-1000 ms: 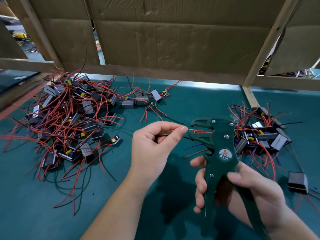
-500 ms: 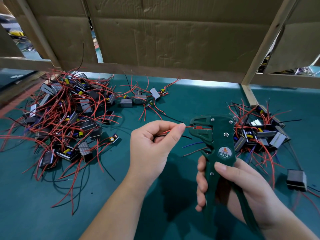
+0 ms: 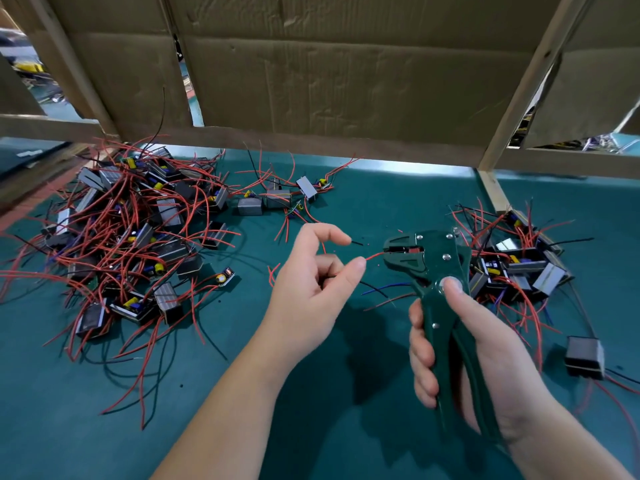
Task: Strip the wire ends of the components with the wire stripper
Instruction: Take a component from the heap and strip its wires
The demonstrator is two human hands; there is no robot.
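My right hand [image 3: 460,351] grips the handles of a dark green wire stripper [image 3: 429,268], squeezed together, thumb on its round label. A red wire [image 3: 375,254] runs from my left hand [image 3: 315,285] into the stripper's jaws. My left thumb and fingers pinch that wire, while the index finger is lifted with a black wire end [image 3: 356,242] by its tip. The component that the wires belong to is hidden in my left palm. A large pile of components [image 3: 135,237] with red and black wires lies at the left; a smaller pile [image 3: 512,265] lies at the right behind the stripper.
A green mat [image 3: 242,393] covers the table. A cardboard wall [image 3: 329,81] on a wooden frame [image 3: 495,188] closes off the back. Several loose components [image 3: 277,199] lie at mid back. One single black component [image 3: 585,356] sits at the right edge.
The stripper's handles have been squeezed together and the tool sits a little further right. My left index finger has lifted off the red wire, showing a black wire end.
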